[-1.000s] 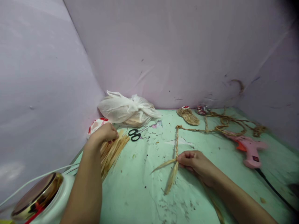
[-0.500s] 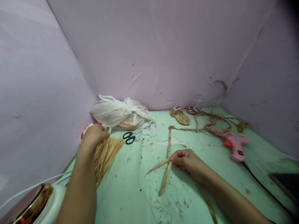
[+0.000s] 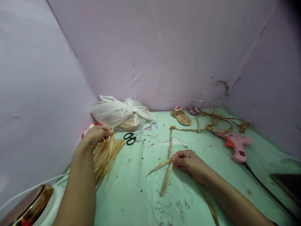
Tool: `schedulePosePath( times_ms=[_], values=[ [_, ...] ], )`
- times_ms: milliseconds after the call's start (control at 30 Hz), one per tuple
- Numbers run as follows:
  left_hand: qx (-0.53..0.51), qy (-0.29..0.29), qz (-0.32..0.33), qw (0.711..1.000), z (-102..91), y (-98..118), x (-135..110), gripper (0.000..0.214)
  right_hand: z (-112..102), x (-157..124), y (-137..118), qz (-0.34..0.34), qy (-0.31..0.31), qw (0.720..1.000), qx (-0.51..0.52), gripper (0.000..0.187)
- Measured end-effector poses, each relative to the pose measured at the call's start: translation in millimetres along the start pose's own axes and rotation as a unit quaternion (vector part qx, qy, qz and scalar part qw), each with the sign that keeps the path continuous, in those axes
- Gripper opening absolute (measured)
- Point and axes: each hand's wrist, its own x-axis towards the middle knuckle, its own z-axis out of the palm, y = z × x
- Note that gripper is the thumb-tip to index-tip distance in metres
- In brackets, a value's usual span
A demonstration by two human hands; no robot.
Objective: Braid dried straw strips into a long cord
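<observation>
My left hand [image 3: 100, 135] pinches the top of a straw-coloured fibre strip [image 3: 110, 147], which hangs over a bundle of similar strips [image 3: 103, 166] on the table's left side. Near the middle, my right hand [image 3: 188, 161] is closed on the lower end of a braid [image 3: 171, 144], fingertips pressed where the plaiting stops. Two loose strands [image 3: 166, 182] fan out below that grip, and another runs under my right wrist. From its top, the braid continues rightward as a thin cord into a tangled pile of braided cord [image 3: 218, 122].
Black-handled scissors [image 3: 130, 138] lie beside a knotted white plastic bag [image 3: 122, 113]. A small woven sole-shaped piece [image 3: 181, 116] with red and white beads sits at the back. On the right lies a pink glue gun [image 3: 238, 146] with a black cable. A round lidded container [image 3: 28, 207] stands front left.
My left hand has shifted slightly right, lifting one strip apart from the bundle. My right hand stays in place on the braid.
</observation>
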Motion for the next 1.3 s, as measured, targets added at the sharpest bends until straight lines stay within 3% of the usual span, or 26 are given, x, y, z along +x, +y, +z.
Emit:
schedulePosePath(
  times_ms=[200,367,467,533,600,700,800,967,1300],
  values=[
    [-0.139,-0.044,0.035,0.989,-3.2,-1.8,2.2,0.025,1.3,-2.8,-3.3,0.005,0.004,1.000,-0.003,0.010],
    [-0.229,-0.094,0.073,0.966,5.5,16.6,-10.9,0.022,1.3,-1.3,-1.9,0.005,0.005,1.000,-0.004,0.009],
    [-0.219,-0.203,0.114,0.947,35.8,37.9,-26.8,0.021,0.4,-0.5,-0.7,0.002,0.008,1.000,-0.011,0.008],
    [-0.183,-0.313,0.139,0.922,65.8,52.2,-40.3,0.019,-0.1,-0.2,-0.1,-0.005,0.007,1.000,-0.012,0.008],
    [-0.154,-0.378,0.144,0.902,98.6,62.7,-53.8,0.017,-0.6,0.7,0.5,-0.008,0.008,1.000,-0.013,0.008],
    [-0.146,-0.403,0.135,0.893,141.4,67.1,-67.2,0.015,-1.3,2.7,1.4,-0.019,0.010,1.000,-0.012,0.007],
    [-0.167,-0.384,0.126,0.900,166.2,62.9,-69.5,0.012,-2.0,3.8,1.4,-0.021,0.009,1.000,-0.012,0.004],
    [-0.169,-0.353,0.112,0.913,171.8,58.1,-65.3,0.015,-2.1,3.1,0.1,-0.013,0.008,1.000,-0.007,0.003],
    [-0.179,-0.412,0.106,0.887,159.9,60.3,-63.6,0.020,-1.5,2.1,-1.3,-0.009,0.009,1.000,-0.003,0.005]
  ],
)
